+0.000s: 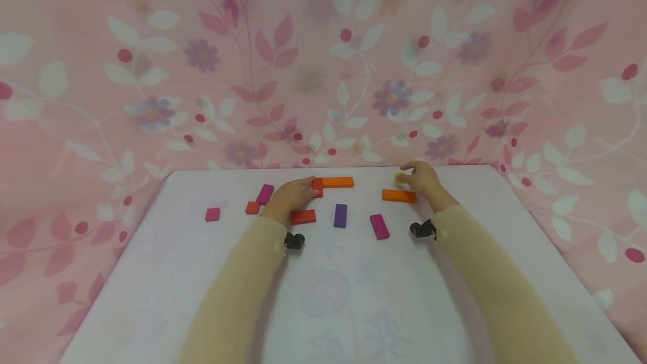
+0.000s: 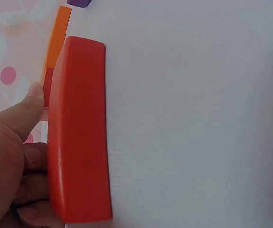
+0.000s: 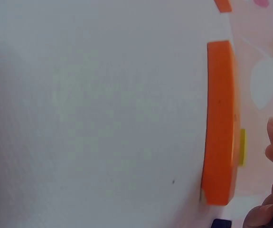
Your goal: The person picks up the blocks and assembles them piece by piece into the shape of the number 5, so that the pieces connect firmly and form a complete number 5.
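Observation:
My left hand reaches over the table from the left, fingertips right at the left side of a red block. That block adjoins the left end of an orange block. In the left wrist view the thumb extends to the red piece while the other fingers bend loosely. Close to this wrist lies another red block. At the right, my right hand hovers by a small yellow block, its fingers spread around it. The right wrist view shows the fingertips a little apart from the yellow block.
Nearer than the yellow piece lies an orange block. Purple and magenta blocks lie mid-table. Left of the left hand are a magenta block, a small red block and a pinkish-red one. Floral cloth hangs behind.

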Available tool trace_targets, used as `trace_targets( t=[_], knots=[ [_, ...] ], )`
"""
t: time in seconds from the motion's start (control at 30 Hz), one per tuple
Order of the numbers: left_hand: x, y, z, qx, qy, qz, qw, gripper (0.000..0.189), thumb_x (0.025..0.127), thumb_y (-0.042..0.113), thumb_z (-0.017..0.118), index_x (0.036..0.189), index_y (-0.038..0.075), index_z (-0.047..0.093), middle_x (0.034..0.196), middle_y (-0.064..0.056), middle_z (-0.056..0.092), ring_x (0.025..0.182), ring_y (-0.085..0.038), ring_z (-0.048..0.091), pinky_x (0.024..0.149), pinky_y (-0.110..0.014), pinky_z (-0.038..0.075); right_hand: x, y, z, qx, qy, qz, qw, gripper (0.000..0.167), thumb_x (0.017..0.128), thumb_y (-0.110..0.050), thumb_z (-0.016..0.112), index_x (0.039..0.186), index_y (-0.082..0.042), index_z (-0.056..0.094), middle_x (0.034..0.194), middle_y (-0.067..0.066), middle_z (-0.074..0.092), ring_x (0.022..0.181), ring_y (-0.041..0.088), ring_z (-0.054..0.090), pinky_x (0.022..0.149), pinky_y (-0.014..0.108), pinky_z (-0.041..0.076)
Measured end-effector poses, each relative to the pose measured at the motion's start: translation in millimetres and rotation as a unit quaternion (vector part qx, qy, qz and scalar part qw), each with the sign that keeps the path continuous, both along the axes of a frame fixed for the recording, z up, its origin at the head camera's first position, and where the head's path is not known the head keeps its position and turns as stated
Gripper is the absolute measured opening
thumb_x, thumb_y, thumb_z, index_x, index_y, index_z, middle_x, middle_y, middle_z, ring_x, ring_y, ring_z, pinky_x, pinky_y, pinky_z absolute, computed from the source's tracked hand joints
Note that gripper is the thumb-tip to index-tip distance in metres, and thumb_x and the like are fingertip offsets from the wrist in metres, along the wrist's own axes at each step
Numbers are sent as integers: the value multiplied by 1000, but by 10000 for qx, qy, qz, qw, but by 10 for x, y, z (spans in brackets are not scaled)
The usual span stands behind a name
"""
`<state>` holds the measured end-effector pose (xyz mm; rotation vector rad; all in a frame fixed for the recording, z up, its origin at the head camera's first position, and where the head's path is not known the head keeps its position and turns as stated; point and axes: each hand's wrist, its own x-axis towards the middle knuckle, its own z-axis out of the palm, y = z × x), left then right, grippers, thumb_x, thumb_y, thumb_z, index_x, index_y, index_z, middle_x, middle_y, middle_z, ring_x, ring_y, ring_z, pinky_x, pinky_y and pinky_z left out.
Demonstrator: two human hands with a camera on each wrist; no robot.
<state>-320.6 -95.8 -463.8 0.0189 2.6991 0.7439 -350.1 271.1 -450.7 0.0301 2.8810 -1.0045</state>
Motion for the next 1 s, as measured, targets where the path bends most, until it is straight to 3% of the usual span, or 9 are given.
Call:
trace_targets(
  t=[0.43,0.7,1.0],
  knots=[
    [-27,-18,-14,141,-94,55,9998,63,97,51,59,154,46,32,158,-4,38,144,-34,33,112,-59,33,-46,85,-68,-93,-647,-230,9976,48,96,-27,67,137,-6,58,140,25,51,115,39,49,108,54,39],
    [-40,4,-4,64,-109,80,9999,63,98,51,59,154,46,32,159,-2,38,145,-32,32,113,-57,32,-56,41,-48,182,-593,-112,9980,45,94,-27,68,131,-2,61,135,23,54,105,37,51,102,51,44],
    [-13,-3,0,90,-56,93,9999,63,98,50,58,155,45,32,158,-5,39,144,-33,34,111,-57,34,-53,4,-49,522,-440,234,9974,44,95,-28,69,128,0,62,128,24,56,110,40,50,104,53,42]
  ],
)
